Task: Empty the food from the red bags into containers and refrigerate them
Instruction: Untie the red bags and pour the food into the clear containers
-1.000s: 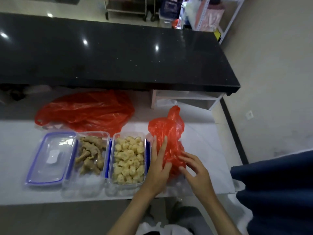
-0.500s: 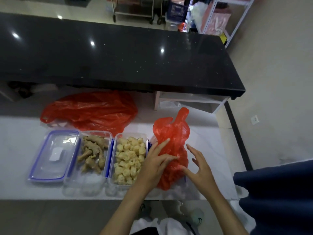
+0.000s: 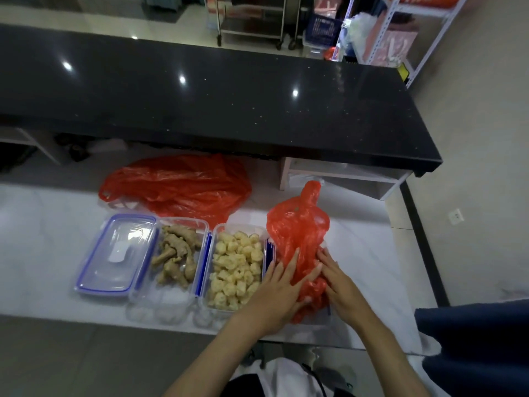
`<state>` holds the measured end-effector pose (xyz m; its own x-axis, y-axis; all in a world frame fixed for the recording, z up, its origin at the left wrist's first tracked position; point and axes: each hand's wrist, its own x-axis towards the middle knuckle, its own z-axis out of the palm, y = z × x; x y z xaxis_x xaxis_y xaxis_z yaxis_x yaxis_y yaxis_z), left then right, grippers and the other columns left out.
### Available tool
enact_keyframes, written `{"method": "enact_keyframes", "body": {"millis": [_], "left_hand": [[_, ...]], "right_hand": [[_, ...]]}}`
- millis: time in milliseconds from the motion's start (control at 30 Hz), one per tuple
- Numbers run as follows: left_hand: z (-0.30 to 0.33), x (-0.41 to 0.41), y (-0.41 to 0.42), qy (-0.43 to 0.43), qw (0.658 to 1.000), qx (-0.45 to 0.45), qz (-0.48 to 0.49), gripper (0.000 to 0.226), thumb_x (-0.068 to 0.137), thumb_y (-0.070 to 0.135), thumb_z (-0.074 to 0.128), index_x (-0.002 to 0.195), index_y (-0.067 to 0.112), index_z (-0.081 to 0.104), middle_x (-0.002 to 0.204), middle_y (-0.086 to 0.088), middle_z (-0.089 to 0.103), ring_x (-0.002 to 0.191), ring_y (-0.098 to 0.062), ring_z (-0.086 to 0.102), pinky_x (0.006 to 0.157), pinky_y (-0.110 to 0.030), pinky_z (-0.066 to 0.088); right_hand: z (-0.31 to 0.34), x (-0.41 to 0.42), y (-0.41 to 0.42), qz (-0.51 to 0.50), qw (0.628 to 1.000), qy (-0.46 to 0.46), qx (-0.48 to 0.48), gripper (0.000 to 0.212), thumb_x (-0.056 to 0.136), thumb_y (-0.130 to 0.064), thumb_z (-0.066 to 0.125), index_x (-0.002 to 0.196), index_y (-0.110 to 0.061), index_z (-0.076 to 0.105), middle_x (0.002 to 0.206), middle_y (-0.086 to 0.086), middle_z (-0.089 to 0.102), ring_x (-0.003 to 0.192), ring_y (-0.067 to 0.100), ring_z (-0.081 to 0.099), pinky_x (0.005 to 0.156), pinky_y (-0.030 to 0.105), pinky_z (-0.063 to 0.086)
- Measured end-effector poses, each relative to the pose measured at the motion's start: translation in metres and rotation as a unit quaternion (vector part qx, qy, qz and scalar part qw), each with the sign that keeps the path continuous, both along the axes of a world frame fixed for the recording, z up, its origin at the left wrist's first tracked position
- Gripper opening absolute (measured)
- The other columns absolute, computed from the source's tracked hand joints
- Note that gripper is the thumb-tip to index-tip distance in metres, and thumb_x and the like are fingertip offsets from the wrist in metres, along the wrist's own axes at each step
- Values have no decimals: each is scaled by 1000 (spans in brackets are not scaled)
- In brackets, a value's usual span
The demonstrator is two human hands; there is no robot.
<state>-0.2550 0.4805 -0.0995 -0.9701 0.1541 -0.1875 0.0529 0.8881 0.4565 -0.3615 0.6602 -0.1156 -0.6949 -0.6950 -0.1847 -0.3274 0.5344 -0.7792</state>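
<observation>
A small red plastic bag [image 3: 297, 233] stands crumpled at the right of the white counter, its twisted top pointing up. My left hand [image 3: 279, 290] lies on its left side with straight fingers, thumb under the plastic. My right hand [image 3: 339, 285] presses its right side, fingers extended. Left of the bag sits a clear container [image 3: 233, 270] full of pale yellow chunks. Beside that is another clear container [image 3: 174, 256] holding brown ginger-like pieces. A blue-rimmed lid [image 3: 114, 253] lies flat at the far left. A larger red bag [image 3: 180, 187] lies flattened behind the containers.
The white counter [image 3: 48, 239] ends just in front of the containers. A long black countertop [image 3: 200, 104] stands beyond it. White shelves [image 3: 386, 30] and a metal cart [image 3: 252, 21] are in the background. Dark blue cloth [image 3: 475, 345] hangs at lower right.
Both hands have closed in on the lower part of the small red bag and now press it from each side. The bag has been squeezed narrower.
</observation>
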Motion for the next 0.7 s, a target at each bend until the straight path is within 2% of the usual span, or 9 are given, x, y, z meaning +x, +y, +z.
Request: {"method": "enact_keyframes", "body": {"millis": [100, 200, 300, 400, 467, 533, 600, 667, 700], "left_hand": [[8, -2, 0, 19, 997, 68, 1, 55, 113, 49, 24, 156, 62, -7, 169, 6, -33, 157, -22, -29, 130, -53, -6], [24, -9, 4, 58, 976, 209, 24, 47, 112, 47, 27, 157, 60, 20, 174, 13, -6, 161, -16, -6, 131, -52, 7], [43, -14, 7, 105, 938, 326, 57, 44, 113, 36, 35, 154, 49, 42, 171, 16, 17, 159, -6, 7, 132, -45, 12], [69, -14, 11, 65, 911, 396, 89, 40, 111, 45, 32, 143, 64, 46, 161, 40, 20, 156, 5, 8, 130, -39, 10], [83, -13, 17, 32, 864, 490, 111, 39, 108, 47, 32, 138, 64, 52, 147, 51, 35, 150, 6, 30, 126, -38, 26], [92, -14, 24, 2, 785, 596, 171, 39, 107, 45, 36, 134, 48, 64, 131, 34, 64, 128, -5, 62, 110, -42, 52], [97, -19, 29, -14, 728, 635, 258, 34, 107, 44, 37, 118, 41, 69, 106, 20, 78, 102, -8, 75, 86, -34, 64], [90, -23, 27, -4, 741, 602, 297, 31, 105, 49, 37, 113, 41, 66, 96, 18, 79, 89, 4, 75, 79, -23, 63], [84, -24, 25, 7, 763, 572, 301, 32, 103, 53, 37, 117, 42, 64, 104, 16, 77, 93, 7, 73, 86, -23, 62]], "right_hand": [[6, -2, 5, -4, 1000, -25, -18, 58, 108, -22, 49, 148, -56, 25, 154, -46, 21, 140, -24, 24, 124, 23, 27], [17, 0, 9, -49, 995, -5, -85, 45, 103, -45, 51, 148, -48, 45, 152, -26, 48, 139, -2, 48, 117, 24, 39], [30, 4, 12, -140, 978, 11, -156, 29, 106, -30, 52, 127, -23, 71, 122, -7, 74, 117, 15, 69, 103, 40, 55], [51, 9, 8, -235, 949, -4, -210, 29, 105, -25, 49, 104, -13, 76, 94, 6, 77, 91, 26, 74, 82, 47, 63], [64, 10, 3, -281, 932, -21, -229, 34, 101, -35, 49, 97, -14, 76, 88, 9, 75, 84, 23, 74, 73, 39, 64], [72, 13, -2, -288, 929, -27, -230, 39, 100, -38, 50, 92, -8, 74, 84, 12, 72, 79, 25, 71, 68, 34, 63], [75, 17, -4, -280, 932, -47, -224, 40, 99, -39, 51, 93, -6, 73, 85, 11, 72, 81, 25, 72, 68, 33, 63], [70, 22, -2, -262, 940, -68, -209, 33, 97, -41, 54, 103, -15, 74, 93, 2, 75, 92, 20, 74, 76, 32, 63], [65, 24, 2, -246, 946, -77, -194, 30, 96, -43, 56, 111, -22, 72, 101, -4, 76, 100, 17, 73, 83, 31, 63]]}}
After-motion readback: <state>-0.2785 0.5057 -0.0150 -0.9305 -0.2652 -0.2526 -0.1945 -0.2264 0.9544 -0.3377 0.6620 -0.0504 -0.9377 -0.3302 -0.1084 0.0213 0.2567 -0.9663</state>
